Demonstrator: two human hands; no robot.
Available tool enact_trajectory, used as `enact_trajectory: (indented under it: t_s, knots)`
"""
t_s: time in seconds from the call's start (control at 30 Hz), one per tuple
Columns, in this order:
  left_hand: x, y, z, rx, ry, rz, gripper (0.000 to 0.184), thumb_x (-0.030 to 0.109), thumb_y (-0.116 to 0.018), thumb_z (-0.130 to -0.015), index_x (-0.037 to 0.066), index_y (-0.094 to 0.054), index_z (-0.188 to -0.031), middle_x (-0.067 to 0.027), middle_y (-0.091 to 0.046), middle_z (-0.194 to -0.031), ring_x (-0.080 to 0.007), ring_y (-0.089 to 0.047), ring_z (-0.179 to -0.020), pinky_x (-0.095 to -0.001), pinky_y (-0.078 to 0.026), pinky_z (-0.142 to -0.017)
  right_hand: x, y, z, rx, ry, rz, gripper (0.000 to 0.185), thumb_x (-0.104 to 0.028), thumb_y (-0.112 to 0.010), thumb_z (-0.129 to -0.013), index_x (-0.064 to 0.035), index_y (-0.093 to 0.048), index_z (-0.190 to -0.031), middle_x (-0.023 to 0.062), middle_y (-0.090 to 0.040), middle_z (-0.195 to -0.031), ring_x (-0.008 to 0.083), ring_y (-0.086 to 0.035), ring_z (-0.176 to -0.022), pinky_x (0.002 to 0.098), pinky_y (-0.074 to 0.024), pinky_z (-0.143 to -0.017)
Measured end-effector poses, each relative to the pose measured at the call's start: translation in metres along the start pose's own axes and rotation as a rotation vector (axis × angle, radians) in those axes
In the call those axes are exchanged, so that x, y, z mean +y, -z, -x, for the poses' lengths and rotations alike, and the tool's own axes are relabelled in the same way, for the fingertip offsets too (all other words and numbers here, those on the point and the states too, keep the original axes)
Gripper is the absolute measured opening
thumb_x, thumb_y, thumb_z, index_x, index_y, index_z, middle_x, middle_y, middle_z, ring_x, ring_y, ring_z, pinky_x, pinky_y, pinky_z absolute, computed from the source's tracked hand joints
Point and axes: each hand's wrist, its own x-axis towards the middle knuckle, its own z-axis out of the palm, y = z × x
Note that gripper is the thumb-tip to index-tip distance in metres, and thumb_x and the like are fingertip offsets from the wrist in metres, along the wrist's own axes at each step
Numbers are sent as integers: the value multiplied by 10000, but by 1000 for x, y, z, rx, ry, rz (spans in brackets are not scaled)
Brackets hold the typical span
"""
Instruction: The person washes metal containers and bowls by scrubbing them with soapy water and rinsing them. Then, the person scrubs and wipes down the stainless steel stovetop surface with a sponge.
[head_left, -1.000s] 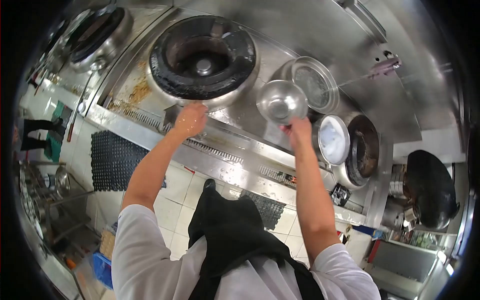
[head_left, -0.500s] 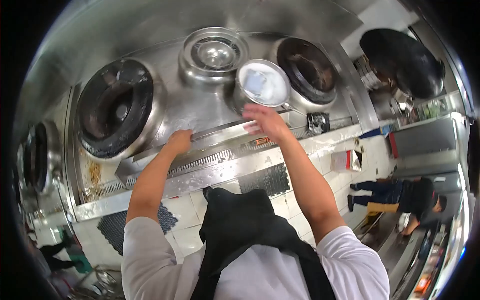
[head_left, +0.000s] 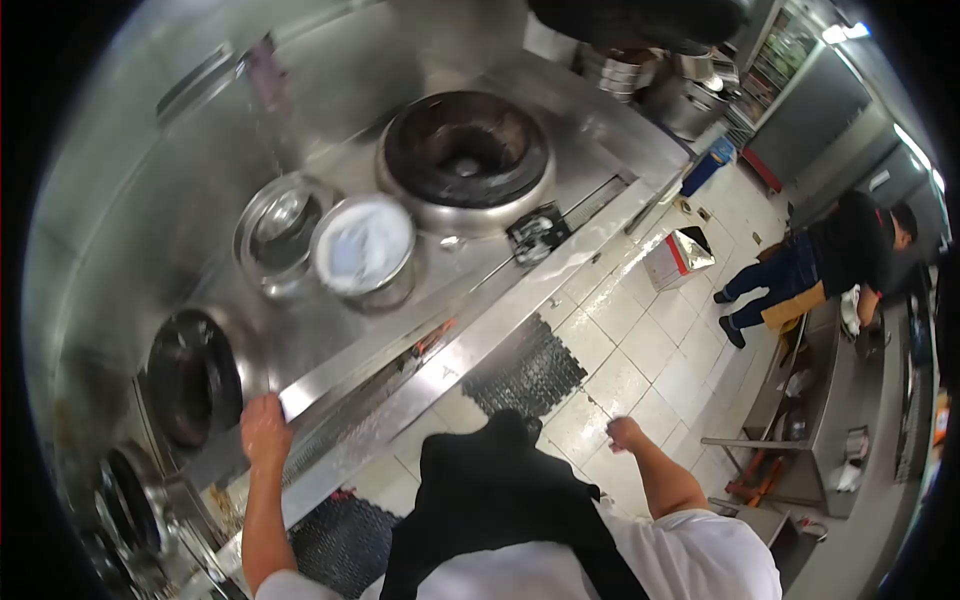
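My left hand is closed on the near-left end of a long metal strip along the front of the steel wok range. Out over the tiled floor, my right hand is curled into a loose fist, with nothing visible in it. A steel pot of white suds, with a pale cloth or sponge in it, stands on the range top, apart from both hands. Beside it is a round steel basin. One black wok burner ring lies behind, another near my left hand.
A black, wet-looking item lies at the range's front edge. Black rubber mats and a red-and-white tin are on the floor. At right, a person in dark clothes works at a steel counter.
My view has turned to the right. My right hand has moved from beside the pot out over the floor, and its spread fingers have closed. My left hand stays at the range front.
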Motion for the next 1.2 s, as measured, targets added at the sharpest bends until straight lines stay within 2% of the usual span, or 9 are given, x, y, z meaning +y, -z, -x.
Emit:
enact_trajectory:
  t_s: [0.1,0.23,0.33,0.4,0.5,0.63,0.8,1.0,1.2]
  knots:
    - [10,58,-12,51,-52,-124,236,10,-569,-677,62,-538,-906,-104,-520,-824,-291,-521,-797,-398,-417,-718,-3,-32,29,42,-876,-1488,176,-115,-524,-824,25,-612,-764,161,-658,-836,217,-655,-581,329,-521,-444]
    - [40,132,-33,142,-94,-179,269,3,-571,-668,47,-541,-931,-116,-513,-822,-306,-512,-789,-403,-409,-700,36,-95,28,59,-687,-1382,111,-124,-578,-786,-24,-616,-817,126,-642,-817,245,-654,-648,362,-543,-535]
    - [73,168,-53,176,-109,-223,309,-13,-561,-659,43,-541,-963,-120,-518,-840,-316,-514,-808,-405,-409,-706,85,-182,-23,602,70,-969,102,-119,-577,-789,-56,-611,-863,109,-622,-802,271,-646,-641,379,-544,-530]
    - [95,182,-69,223,-101,-231,280,-19,-545,-663,39,-538,-937,-129,-525,-842,-329,-520,-816,-416,-413,-706,110,-155,-50,714,194,-940,120,-116,-522,-850,-62,-595,-928,107,-610,-808,269,-643,-606,371,-547,-487]
    - [135,191,-100,158,-17,-196,237,-21,-532,-666,35,-532,-896,-140,-532,-835,-340,-529,-822,-429,-422,-711,100,51,-18,412,-442,-1706,244,-184,-488,-880,-17,-572,-1036,115,-616,-825,228,-619,-580,353,-532,-487]
    - [178,176,-164,172,-75,-148,235,-14,-512,-684,17,-556,-912,-178,-574,-867,-369,-558,-826,-454,-447,-731,97,209,-24,527,-159,-1625,333,-102,-547,-817,-35,-560,-1143,64,-572,-740,135,-543,-560,270,-451,-475]
    - [242,158,-276,-9,-55,34,200,40,-488,-723,-17,-617,-865,-238,-613,-880,-405,-589,-875,-475,-466,-772,80,312,-66,454,214,-1403,381,-203,-551,-867,-94,-522,-1231,49,-615,-926,140,-575,-787,291,-496,-633]
    - [288,88,-426,-247,-116,158,193,73,-495,-731,-20,-635,-824,-265,-615,-947,-407,-593,-928,-458,-473,-810,91,343,-60,384,297,-1314,395,-197,-552,-878,-77,-503,-1252,51,-606,-1002,141,-576,-837,291,-500,-677]
    - [350,33,-503,-313,55,442,273,119,-532,-719,-43,-649,-906,-259,-623,-972,-376,-602,-966,-418,-473,-829,143,281,-45,293,70,-1647,410,-240,-556,-893,-60,-496,-1256,64,-593,-1088,162,-588,-865,307,-511,-700]
